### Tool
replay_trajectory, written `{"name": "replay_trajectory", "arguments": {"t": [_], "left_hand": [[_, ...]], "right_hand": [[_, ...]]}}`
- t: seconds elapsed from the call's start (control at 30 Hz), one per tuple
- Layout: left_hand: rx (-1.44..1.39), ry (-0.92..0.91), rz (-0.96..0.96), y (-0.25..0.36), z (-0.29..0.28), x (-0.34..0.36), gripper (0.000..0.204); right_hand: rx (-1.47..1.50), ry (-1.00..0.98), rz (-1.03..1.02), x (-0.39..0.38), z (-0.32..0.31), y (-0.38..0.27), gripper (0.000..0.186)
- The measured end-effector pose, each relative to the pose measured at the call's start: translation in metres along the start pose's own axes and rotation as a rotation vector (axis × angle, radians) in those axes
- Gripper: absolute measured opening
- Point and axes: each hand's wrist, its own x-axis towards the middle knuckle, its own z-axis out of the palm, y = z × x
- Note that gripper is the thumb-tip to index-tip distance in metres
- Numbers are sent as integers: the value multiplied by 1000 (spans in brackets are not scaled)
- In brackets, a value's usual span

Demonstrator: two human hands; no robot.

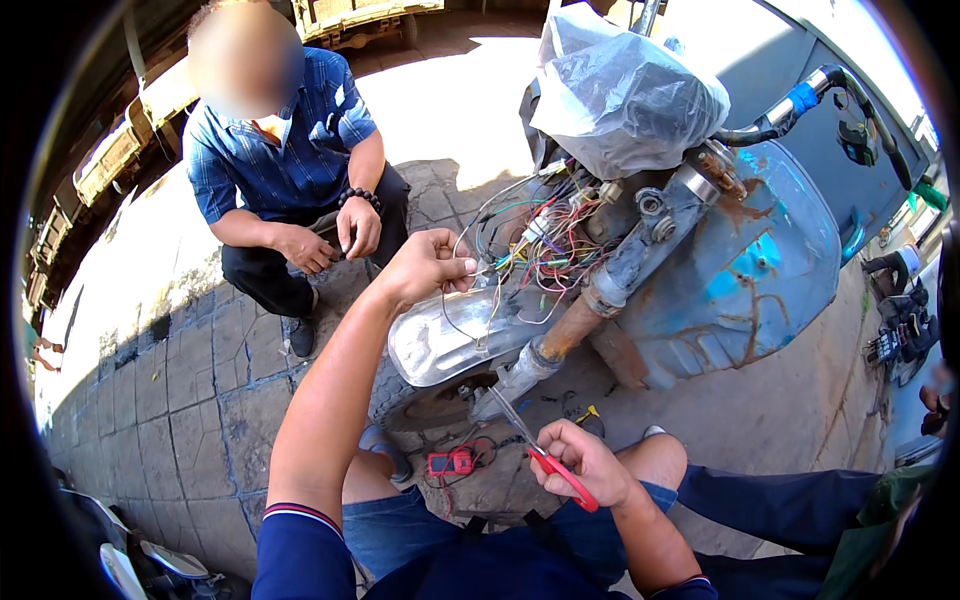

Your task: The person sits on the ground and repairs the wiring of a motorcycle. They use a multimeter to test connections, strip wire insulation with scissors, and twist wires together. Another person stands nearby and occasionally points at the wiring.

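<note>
My left hand (430,268) is closed in a pinch on a thin wire at the left edge of a tangled wiring bundle (548,243). The bundle's many-coloured wires and pale connectors spill from the front of an old three-wheeler or motorcycle. One dark wire loops down from my fingers over a shiny metal mudguard (440,345). Lower right, my right hand (583,465) grips red-handled scissors (517,420). Their blades point up and left toward the front fork, apart from the wires. The wire's exact end is hidden by my fingers.
A rusty fork leg (575,330) and a blue-grey panel (725,285) stand to the right. A plastic-wrapped part (630,95) sits above the wiring. A red multimeter (450,463) lies on the ground. Another person (285,170) squats at the left; dark-trousered legs (770,505) extend from the right.
</note>
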Motion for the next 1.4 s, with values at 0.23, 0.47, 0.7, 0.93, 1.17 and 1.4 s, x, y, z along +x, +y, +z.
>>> {"name": "replay_trajectory", "arguments": {"t": [0.23,0.47,0.7,0.93,1.17,1.4], "left_hand": [[-199,71,193,20,-11,-12,16],[-227,145,280,35,4,-30,19],[-187,205,307,33,8,-40,18],[-150,202,302,38,12,-49,18],[-130,192,290,42,16,-56,18],[-123,177,282,42,17,-54,17]], "right_hand": [[103,-40,12,-5,-8,3,49],[172,-6,-84,15,10,-24,48],[64,178,-55,53,20,-47,27],[56,197,-47,94,20,-56,30],[29,198,-28,109,19,-64,30],[9,210,-56,108,24,-58,31]]}}
